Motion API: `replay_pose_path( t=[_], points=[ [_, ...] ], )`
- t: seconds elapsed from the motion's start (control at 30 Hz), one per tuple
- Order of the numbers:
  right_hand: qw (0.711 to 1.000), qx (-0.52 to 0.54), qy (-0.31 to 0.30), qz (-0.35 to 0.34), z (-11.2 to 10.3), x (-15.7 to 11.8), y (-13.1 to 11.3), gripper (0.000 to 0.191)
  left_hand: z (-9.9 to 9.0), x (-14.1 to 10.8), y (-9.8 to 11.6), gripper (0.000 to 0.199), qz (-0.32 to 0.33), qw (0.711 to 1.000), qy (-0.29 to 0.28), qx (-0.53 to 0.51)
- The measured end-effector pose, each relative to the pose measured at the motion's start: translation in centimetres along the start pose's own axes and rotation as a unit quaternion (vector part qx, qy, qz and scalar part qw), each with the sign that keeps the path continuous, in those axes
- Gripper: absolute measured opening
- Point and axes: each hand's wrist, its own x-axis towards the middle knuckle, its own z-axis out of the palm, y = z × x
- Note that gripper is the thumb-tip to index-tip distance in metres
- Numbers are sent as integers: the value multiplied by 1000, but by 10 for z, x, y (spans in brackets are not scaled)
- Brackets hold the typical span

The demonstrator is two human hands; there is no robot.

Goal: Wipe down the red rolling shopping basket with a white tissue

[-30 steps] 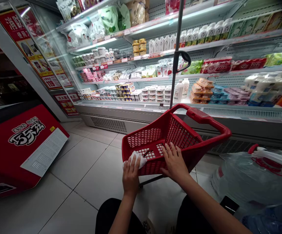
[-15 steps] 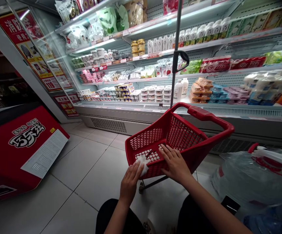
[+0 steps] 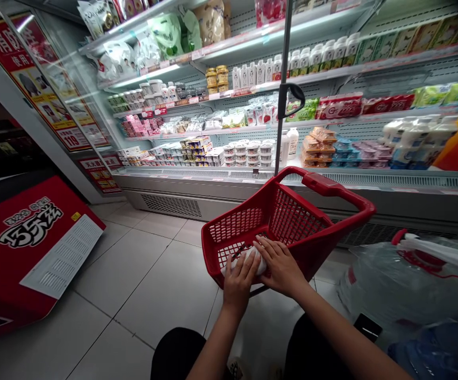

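Observation:
A red plastic shopping cart (image 3: 229, 232) with perforated walls and a looped handle stands in front of me. My left hand (image 3: 239, 277) presses a crumpled white cloth or tissue (image 3: 257, 259) against the cart's near rim, its fingers wrapped over it. Right beside it, my right hand (image 3: 280, 264) rests on the same rim with fingers extended forward, close to the white material. Something thin and dark lies inside the cart near my fingertips; I cannot make out what it is.
Behind the cart is a refrigerated display (image 3: 229, 184) with a vertical door handle (image 3: 292, 100). A red freezer (image 3: 55, 253) stands at left. Large plastic-wrapped bottles (image 3: 403, 285) and a dark phone-like object (image 3: 367, 327) are at right.
My left hand has moved right along the cart's rim with the white material, coming up against my right hand. The view has shifted slightly.

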Motion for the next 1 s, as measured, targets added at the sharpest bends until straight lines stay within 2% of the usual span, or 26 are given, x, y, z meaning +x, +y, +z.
replay_pose_path(
  t=[0.17, 0.27, 0.37, 0.47, 0.53, 0.7, 0.87, 1.0],
  points=[
    [1000, 0, 3, 6, -9, -3, 0, 83, -28, -37, -42, 63, 15, 999, -40, 10],
    [1000, -5, 1, 8, -6, -1, -3, 85, -39, -59, -65, 72, -23, 998, -61, 4],
    [1000, -6, 6, 10, 0, 2, -5, 89, -41, -69, -73, 82, -84, 994, -65, -24],
    [1000, -7, 13, 14, 4, 4, -5, 90, -38, -67, -68, 87, -130, 988, -62, -54],
    [1000, -8, 10, 15, 3, 4, -5, 89, -38, -65, -65, 87, -129, 989, -56, -52],
    [1000, -2, -4, 19, 0, 1, -3, 88, -41, -55, -65, 87, -72, 996, -57, -9],
    [1000, 7, 1, 24, -1, 0, -2, 90, -25, -28, -63, 80, -11, 997, -52, -56],
    [1000, 11, -12, 0, -4, 1, 7, 82, -16, -24, -88, 73, 28, 992, -83, -91]
  ],
)
